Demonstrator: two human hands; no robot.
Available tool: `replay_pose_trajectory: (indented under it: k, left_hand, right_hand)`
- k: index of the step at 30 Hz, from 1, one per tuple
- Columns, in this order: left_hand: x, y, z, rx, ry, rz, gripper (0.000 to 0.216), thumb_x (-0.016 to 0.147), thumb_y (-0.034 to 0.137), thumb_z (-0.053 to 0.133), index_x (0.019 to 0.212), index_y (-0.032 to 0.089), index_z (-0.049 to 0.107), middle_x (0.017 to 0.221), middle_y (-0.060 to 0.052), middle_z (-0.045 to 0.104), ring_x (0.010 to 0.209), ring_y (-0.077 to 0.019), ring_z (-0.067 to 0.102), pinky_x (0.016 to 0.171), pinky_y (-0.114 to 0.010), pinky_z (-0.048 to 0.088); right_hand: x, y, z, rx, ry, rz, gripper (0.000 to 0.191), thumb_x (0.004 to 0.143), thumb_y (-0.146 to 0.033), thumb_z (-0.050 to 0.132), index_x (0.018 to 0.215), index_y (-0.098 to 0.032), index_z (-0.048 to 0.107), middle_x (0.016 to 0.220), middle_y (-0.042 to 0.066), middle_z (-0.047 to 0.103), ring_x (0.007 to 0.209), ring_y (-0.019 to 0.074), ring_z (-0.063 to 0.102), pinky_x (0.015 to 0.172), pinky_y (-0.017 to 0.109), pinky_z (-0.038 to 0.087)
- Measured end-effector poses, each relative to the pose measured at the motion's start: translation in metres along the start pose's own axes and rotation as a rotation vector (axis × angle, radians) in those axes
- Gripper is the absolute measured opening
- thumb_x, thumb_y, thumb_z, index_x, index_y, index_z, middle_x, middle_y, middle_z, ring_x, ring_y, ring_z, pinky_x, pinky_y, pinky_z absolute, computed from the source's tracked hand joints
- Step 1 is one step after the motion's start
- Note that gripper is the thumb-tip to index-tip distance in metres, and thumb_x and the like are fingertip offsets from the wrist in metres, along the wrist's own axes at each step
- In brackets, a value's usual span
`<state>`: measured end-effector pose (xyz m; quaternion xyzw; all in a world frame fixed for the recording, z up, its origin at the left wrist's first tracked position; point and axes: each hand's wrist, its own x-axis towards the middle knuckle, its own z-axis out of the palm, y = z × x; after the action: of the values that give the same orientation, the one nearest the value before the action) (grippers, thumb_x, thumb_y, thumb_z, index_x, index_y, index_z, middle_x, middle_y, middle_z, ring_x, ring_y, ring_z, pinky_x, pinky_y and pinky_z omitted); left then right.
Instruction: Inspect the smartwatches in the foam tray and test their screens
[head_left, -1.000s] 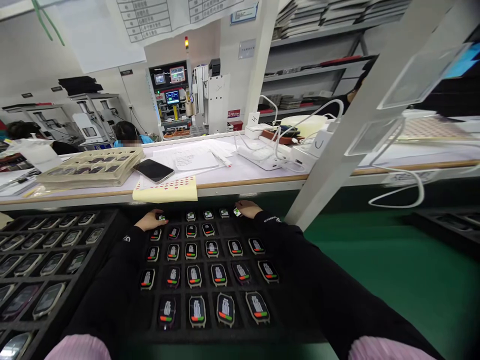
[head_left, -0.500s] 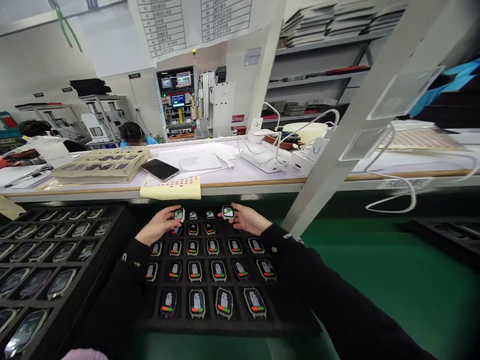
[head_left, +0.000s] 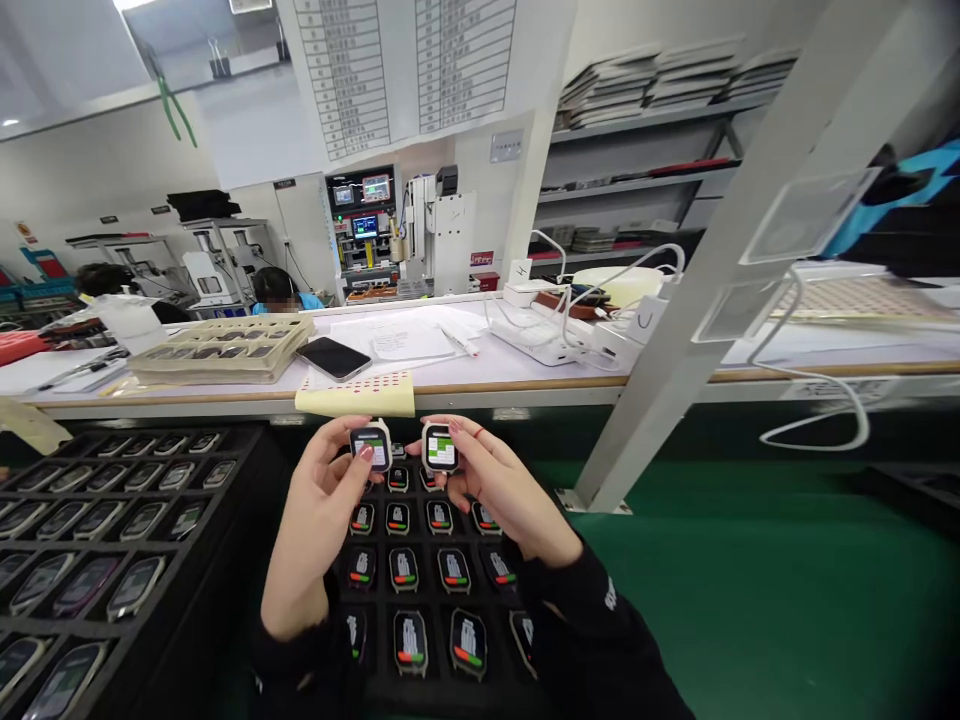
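Observation:
My left hand (head_left: 319, 510) is raised and grips a small watch body (head_left: 372, 446) with a lit screen between thumb and fingers. My right hand (head_left: 499, 490) holds a second watch body (head_left: 440, 447) beside it, screen up. Both sit side by side above a black foam tray (head_left: 431, 590) whose pockets hold several watch bodies showing red and green bars. The tray lies on a green mat (head_left: 750, 590).
A second black tray (head_left: 97, 530) of dark-screened watch bodies lies to the left. Behind stands a white bench with a yellow dotted sheet (head_left: 358, 394), a phone (head_left: 333, 357), a beige tray stack (head_left: 225, 345) and white chargers (head_left: 559, 340). A slanted white post (head_left: 675, 330) rises at right.
Both hands picked one watch body each from the tray's far row, lifted them and drew them toward me, bringing them close together. The view tilted upward.

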<state>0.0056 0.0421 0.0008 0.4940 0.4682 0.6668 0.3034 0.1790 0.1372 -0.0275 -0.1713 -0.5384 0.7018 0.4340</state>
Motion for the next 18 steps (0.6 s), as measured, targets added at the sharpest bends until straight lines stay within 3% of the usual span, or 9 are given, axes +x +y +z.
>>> replay_pose_trajectory:
  k: [3, 9, 12, 18]
  left_hand:
    - [0.0, -0.003, 0.006, 0.008, 0.032, 0.029, 0.022, 0.096, 0.04, 0.062, 0.116, 0.03, 0.066, 0.103, -0.001, 0.064, 0.069, -0.0068, 0.057, 0.055, -0.015, 0.045]
    - [-0.001, -0.004, 0.026, 0.007, -0.113, 0.005, 0.023, 0.098, 0.032, 0.059, 0.119, 0.036, 0.067, 0.111, 0.001, 0.064, 0.064, -0.0048, 0.051, 0.072, -0.018, 0.053]
    - [-0.003, -0.002, 0.033, -0.032, -0.149, -0.007, 0.026, 0.095, 0.026, 0.063, 0.119, 0.036, 0.067, 0.113, 0.001, 0.064, 0.065, -0.0049, 0.052, 0.071, -0.017, 0.054]
    - [-0.005, -0.002, 0.031, -0.044, -0.155, -0.018, 0.029, 0.093, 0.024, 0.065, 0.119, 0.033, 0.066, 0.119, -0.001, 0.064, 0.095, -0.0132, 0.066, 0.076, -0.019, 0.056]
  right_hand:
    - [0.0, 0.002, 0.001, 0.017, 0.019, -0.03, 0.059, 0.09, -0.064, 0.072, 0.122, -0.017, 0.06, 0.103, 0.014, 0.069, 0.065, 0.0174, 0.057, 0.038, 0.016, 0.041]
    - [-0.003, -0.006, -0.002, -0.052, 0.035, -0.044, 0.047, 0.085, -0.048, 0.08, 0.118, -0.017, 0.065, 0.09, 0.006, 0.063, 0.062, 0.0148, 0.054, 0.039, 0.016, 0.04]
    - [-0.004, -0.011, -0.004, -0.1, -0.001, -0.076, 0.053, 0.082, -0.041, 0.084, 0.124, -0.018, 0.062, 0.09, 0.005, 0.062, 0.062, 0.0138, 0.052, 0.041, 0.016, 0.042]
    - [-0.004, -0.01, -0.01, -0.064, 0.056, -0.08, 0.053, 0.087, -0.056, 0.079, 0.119, -0.016, 0.064, 0.08, 0.002, 0.057, 0.063, 0.0155, 0.053, 0.038, 0.016, 0.04]
